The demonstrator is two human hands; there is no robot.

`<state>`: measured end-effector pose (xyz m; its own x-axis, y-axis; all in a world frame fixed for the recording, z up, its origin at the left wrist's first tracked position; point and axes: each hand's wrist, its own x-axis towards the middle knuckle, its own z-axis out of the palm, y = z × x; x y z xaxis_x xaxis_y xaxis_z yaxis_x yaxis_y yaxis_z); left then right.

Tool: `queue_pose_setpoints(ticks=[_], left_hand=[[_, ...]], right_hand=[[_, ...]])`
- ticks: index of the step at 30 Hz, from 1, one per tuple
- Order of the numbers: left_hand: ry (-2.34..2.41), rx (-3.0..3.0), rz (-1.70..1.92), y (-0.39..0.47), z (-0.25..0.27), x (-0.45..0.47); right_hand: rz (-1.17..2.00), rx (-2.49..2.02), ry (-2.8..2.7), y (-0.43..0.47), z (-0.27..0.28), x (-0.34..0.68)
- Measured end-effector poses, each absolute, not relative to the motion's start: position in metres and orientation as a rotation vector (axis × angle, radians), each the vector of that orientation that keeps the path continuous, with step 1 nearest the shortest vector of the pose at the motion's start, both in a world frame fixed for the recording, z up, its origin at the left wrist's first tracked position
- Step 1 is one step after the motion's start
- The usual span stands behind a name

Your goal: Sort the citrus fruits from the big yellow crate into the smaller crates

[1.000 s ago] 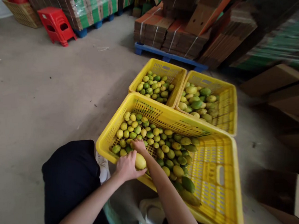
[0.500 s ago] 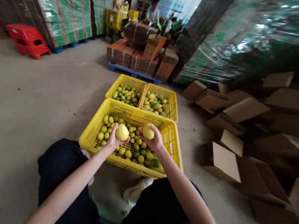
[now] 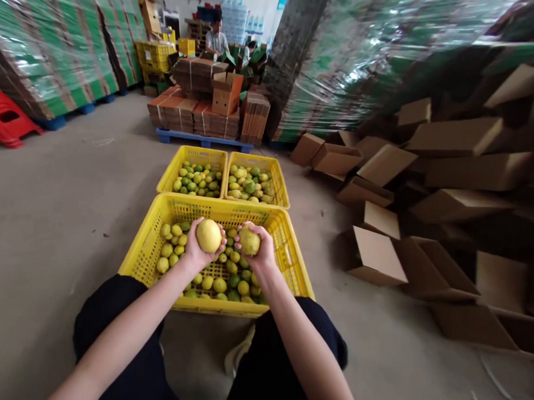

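Note:
Over the large yellow crate [image 3: 136,247], my left hand [image 3: 194,250] is closed around a big pale-yellow lemon [image 3: 209,235]. Close beside it, my right hand [image 3: 264,248] grips another lemon [image 3: 249,241], a bit smaller and greener in tint. Both fruits face up towards me, a small gap apart. Below my hands, many yellow and green lemons [image 3: 219,285] lie loose on the crate's bottom; my hands and forearms hide some of them.
Two smaller yellow crates, a left one [image 3: 168,173] and a right one [image 3: 281,181], hold more lemons behind. Open cardboard boxes [image 3: 379,256] are heaped at right. Flattened cartons [image 3: 217,121] sit on a blue pallet [image 3: 204,139]. A red stool [image 3: 3,113] stands left; a person [image 3: 216,41] is far back.
The view has swung to the right and levelled, so the surroundings sit further left. Both hands still hold their lemons and have come slightly closer together; the right lemon is turned differently.

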<state>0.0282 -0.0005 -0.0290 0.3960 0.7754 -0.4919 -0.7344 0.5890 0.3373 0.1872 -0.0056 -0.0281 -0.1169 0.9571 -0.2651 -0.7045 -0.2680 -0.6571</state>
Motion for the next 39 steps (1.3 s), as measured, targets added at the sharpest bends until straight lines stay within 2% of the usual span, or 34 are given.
queue_pose_setpoints(ticks=[6, 8, 11, 13, 18, 22, 26, 29, 34, 39], left_hand=[[0.631, 0.150, 1.073, 0.001, -0.024, 0.026], [0.583, 0.173, 1.070, -0.001, -0.024, 0.022], [0.464, 0.177, 1.042, -0.004, -0.027, 0.023], [0.409, 0.144, 1.036, -0.005, -0.031, 0.027], [0.428, 0.054, 1.143, -0.006, -0.044, 0.034], [0.492, 0.059, 1.200, -0.006, -0.055, 0.031], [0.550, 0.078, 1.258, -0.004, -0.058, 0.032], [0.573, 0.120, 1.250, 0.001, -0.053, 0.034], [0.610, 0.153, 1.199, 0.012, -0.035, 0.027], [0.657, 0.205, 1.185, 0.011, -0.028, 0.017]], right_hand=[[1.583, -0.922, -0.671, -0.004, -0.026, 0.185], [1.329, -1.082, -0.888, -0.004, -0.021, 0.185], [0.774, -1.264, -1.193, -0.005, -0.016, 0.181], [0.573, -1.295, -1.322, -0.007, -0.018, 0.171], [0.540, -1.337, -1.749, -0.017, -0.036, 0.133], [0.469, -1.466, -1.871, -0.021, -0.044, 0.124], [0.417, -1.286, -2.053, -0.026, -0.041, 0.131], [0.251, -1.049, -2.155, -0.030, -0.036, 0.137], [0.007, -0.810, -1.958, -0.029, -0.027, 0.150], [0.189, -1.019, -1.716, -0.025, -0.019, 0.156]])
